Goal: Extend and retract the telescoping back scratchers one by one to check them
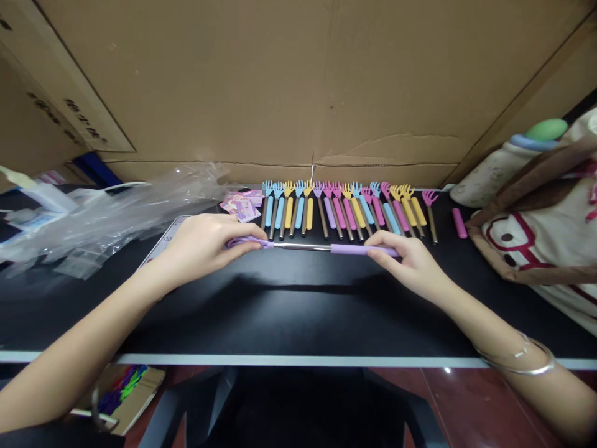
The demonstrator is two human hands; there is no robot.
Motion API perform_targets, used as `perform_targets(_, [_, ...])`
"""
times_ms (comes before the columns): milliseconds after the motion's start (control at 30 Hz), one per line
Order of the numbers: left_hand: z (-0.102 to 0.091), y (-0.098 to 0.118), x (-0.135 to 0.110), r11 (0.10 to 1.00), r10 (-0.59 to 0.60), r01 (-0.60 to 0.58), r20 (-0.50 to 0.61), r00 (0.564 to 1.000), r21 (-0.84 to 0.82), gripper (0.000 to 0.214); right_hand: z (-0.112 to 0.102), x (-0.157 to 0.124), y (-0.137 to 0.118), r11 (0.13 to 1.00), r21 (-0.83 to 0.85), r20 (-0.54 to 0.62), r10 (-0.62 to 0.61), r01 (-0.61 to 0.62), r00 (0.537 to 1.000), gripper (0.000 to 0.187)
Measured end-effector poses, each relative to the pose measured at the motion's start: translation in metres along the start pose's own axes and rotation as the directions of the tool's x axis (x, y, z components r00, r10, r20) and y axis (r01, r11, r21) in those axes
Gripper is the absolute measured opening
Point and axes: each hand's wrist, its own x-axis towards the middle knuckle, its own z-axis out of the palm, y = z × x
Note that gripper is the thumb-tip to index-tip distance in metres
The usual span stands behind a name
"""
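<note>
Between my hands a back scratcher (303, 247) with a metal rod is held level above the black table. My left hand (205, 246) is closed around its purple claw end, which the fingers partly hide. At the other end, my right hand (410, 261) pinches the purple grip sleeve. Behind it lies a row of several back scratchers (321, 208) with blue, yellow, purple and pink claws, most with a coloured sleeve alongside the rod. One pink back scratcher (431, 214) sits at the row's right end. A loose pink sleeve (459, 223) lies farther right.
Clear plastic bags (116, 211) spread over the table's left side. Small printed cards (242, 204) and a phone-like device (163, 242) lie near my left hand. A bottle (499, 171) and a cloth bag (545, 230) stand at right. Cardboard (298, 81) walls the back.
</note>
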Motion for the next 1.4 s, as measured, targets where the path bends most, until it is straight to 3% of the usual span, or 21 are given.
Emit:
perform_targets(233, [-0.001,0.009,0.004,0.998,-0.021,0.024,0.059,0.998,-0.063,0.029,0.0,-0.001,-0.004,0.997,-0.054,-0.021,-0.047,0.046,0.999,0.029])
perform_targets(433, [0.002,0.02,0.004,0.997,0.072,-0.073,0.108,0.992,0.003,0.03,0.005,-0.002,-0.012,0.983,-0.142,-0.003,-0.119,0.118,0.993,0.029])
perform_targets(633, [0.007,0.019,0.005,0.993,0.097,-0.096,-0.02,0.995,0.068,0.028,0.008,-0.004,-0.008,0.97,-0.207,-0.012,-0.129,0.124,0.992,0.027])
perform_targets(800, [0.006,0.021,0.004,0.996,0.085,-0.082,-0.143,0.986,0.026,0.023,0.012,-0.003,-0.005,0.981,-0.171,0.007,-0.097,0.097,0.995,0.024])
perform_targets(1133, [0.013,0.021,0.004,0.986,0.016,-0.027,-0.066,0.998,-0.162,0.026,0.016,-0.003,-0.01,0.994,-0.065,0.009,-0.092,0.093,0.996,0.019])
perform_targets(1400, [0.016,0.021,0.003,0.979,0.067,-0.091,-0.134,0.989,-0.181,0.02,0.018,-0.004,-0.012,0.996,0.077,0.048,-0.052,0.048,0.998,0.016])
